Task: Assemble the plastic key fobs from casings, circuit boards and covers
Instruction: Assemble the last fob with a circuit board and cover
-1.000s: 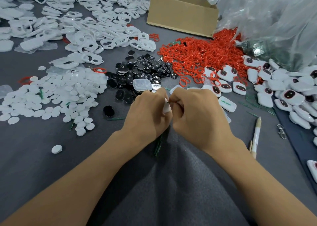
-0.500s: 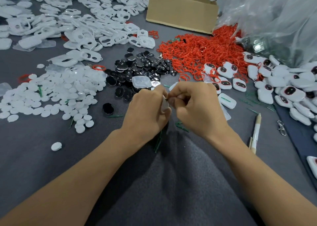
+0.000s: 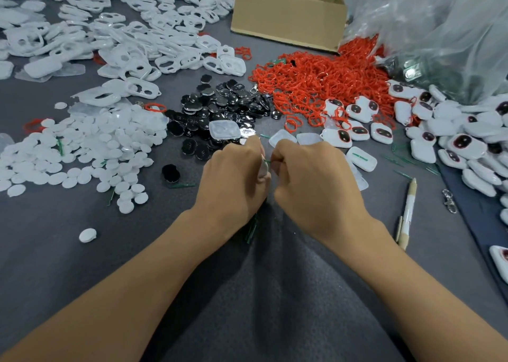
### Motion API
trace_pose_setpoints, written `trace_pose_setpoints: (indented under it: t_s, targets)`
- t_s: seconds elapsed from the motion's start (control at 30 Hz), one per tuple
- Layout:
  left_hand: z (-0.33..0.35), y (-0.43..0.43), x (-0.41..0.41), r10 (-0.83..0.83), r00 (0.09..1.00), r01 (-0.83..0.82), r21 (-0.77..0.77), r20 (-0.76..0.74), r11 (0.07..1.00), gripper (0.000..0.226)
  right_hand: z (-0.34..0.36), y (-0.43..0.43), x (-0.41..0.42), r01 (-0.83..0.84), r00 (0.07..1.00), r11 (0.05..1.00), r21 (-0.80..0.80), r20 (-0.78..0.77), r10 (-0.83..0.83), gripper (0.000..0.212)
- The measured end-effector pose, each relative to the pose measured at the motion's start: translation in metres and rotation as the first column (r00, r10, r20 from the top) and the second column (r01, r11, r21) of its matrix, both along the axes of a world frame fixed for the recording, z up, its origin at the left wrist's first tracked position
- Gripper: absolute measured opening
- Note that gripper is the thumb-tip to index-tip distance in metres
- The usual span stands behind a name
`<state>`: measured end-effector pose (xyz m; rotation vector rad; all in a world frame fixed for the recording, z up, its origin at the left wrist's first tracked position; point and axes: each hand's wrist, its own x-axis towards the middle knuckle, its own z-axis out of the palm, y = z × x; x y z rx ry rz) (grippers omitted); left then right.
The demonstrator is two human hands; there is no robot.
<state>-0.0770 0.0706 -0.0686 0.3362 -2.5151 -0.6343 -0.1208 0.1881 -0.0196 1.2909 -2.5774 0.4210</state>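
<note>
While under casings [image 3: 143, 67], grey cloth [image 3: 82, 265] (creased)

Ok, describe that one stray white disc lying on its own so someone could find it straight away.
Start at the big spread of white discs on the left of the grey table. Come toward the person, past its near edge. The stray white disc lies there alone, touching nothing, unlike its overlapping neighbours.

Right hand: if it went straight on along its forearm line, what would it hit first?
Likely the pale part pinched in the left hand, just forward-left of the right hand. The gap looks slight, but depth is unclear.
</note>
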Motion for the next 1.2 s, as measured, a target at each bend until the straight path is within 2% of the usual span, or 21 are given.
trace_pose_setpoints:
  t_s: [0.1,0.17,0.27,0.47,0.57,0.77,0.93,1.2]
  targets:
    - [0.000,0.000,0.000,0.012,1.000,-0.011,-0.033,0.023,0.999,0.017,0.007,-0.004,0.002,-0.026,1.000,0.998,0.057,-0.005,0.026,0.002]
    - [0.002,-0.002,0.001,-0.023,0.999,0.024,-0.039,0.024,0.999,0.015,0.009,-0.005,-0.002,-0.053,0.998,0.998,0.028,0.037,0.052,0.006]
    - [0.003,-0.006,0.002,-0.075,0.997,0.077,-0.063,0.026,0.995,0.018,0.008,-0.005,-0.011,-0.084,0.989,0.995,-0.057,0.116,0.090,0.027]
    - [0.005,-0.008,0.003,-0.135,0.989,0.139,-0.065,0.055,0.988,0.035,0.008,-0.004,-0.023,-0.117,0.972,0.987,-0.109,0.191,0.136,0.018]
    - [0.006,-0.009,0.003,-0.171,0.983,0.175,-0.075,0.061,0.982,0.042,0.008,-0.001,-0.027,-0.114,0.951,0.981,-0.156,0.270,0.154,0.021]
    - [0.009,-0.010,0.003,-0.204,0.979,0.204,-0.064,0.001,0.977,0.044,0.002,-0.001,-0.031,-0.074,0.915,0.977,-0.201,0.376,0.146,0.020]
    - [0.009,-0.010,0.002,-0.200,0.979,0.202,-0.110,0.028,0.973,0.042,0.003,0.002,-0.032,-0.094,0.914,0.980,-0.176,0.375,0.155,0.021]
    - [0.006,-0.010,0.001,-0.234,0.972,0.236,-0.081,0.026,0.968,0.043,0.007,0.004,-0.031,-0.164,0.926,0.976,-0.143,0.318,0.202,0.022]
